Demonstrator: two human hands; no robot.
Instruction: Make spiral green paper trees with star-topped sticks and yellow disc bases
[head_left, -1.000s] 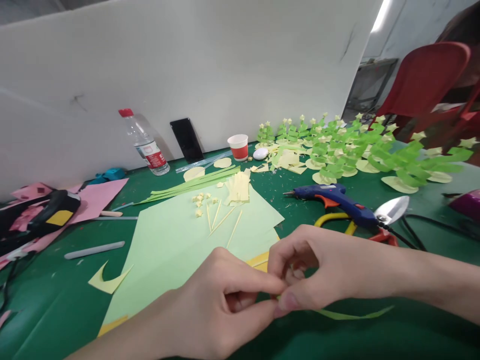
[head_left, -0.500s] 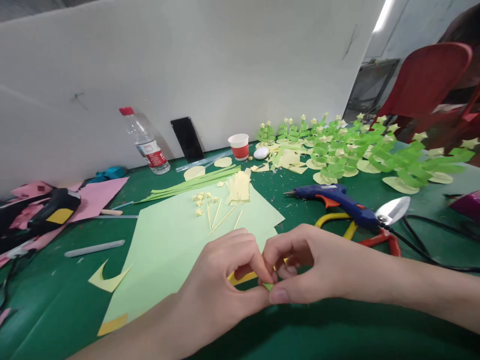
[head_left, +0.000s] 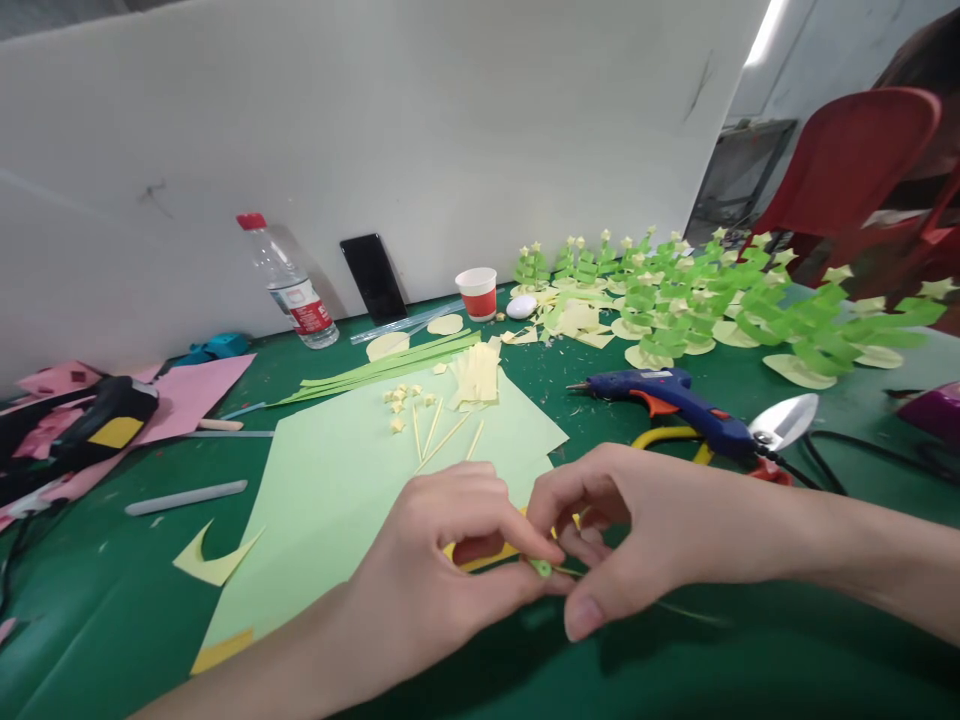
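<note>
My left hand (head_left: 465, 565) is closed in a pinch, its thumb and forefinger on a small rolled green paper strip (head_left: 541, 567). The coil's round end faces me. A thin tail of the strip runs right, passing beneath my right hand (head_left: 600, 540). The right fingers are curled beside the roll, with the thumb held apart from them. Under both hands lies a light green paper sheet (head_left: 330, 500) with a yellow patch partly hidden behind my fingers. Small folded paper stars (head_left: 397, 425) and thin yellow paper sticks (head_left: 442, 440) rest on that sheet.
A blue glue gun (head_left: 667, 395) and pliers-like cutters (head_left: 784, 425) lie to the right. Paper plants (head_left: 690, 290) crowd the back right. A bottle (head_left: 300, 300), phone (head_left: 373, 280) and paper cup (head_left: 478, 293) stand near the white board. Green strips (head_left: 375, 370) lie behind the sheet.
My right thumb has come away from the roll and moved right and slightly down. The roll's end and its thin tail now show. My left hand keeps its pinch.
</note>
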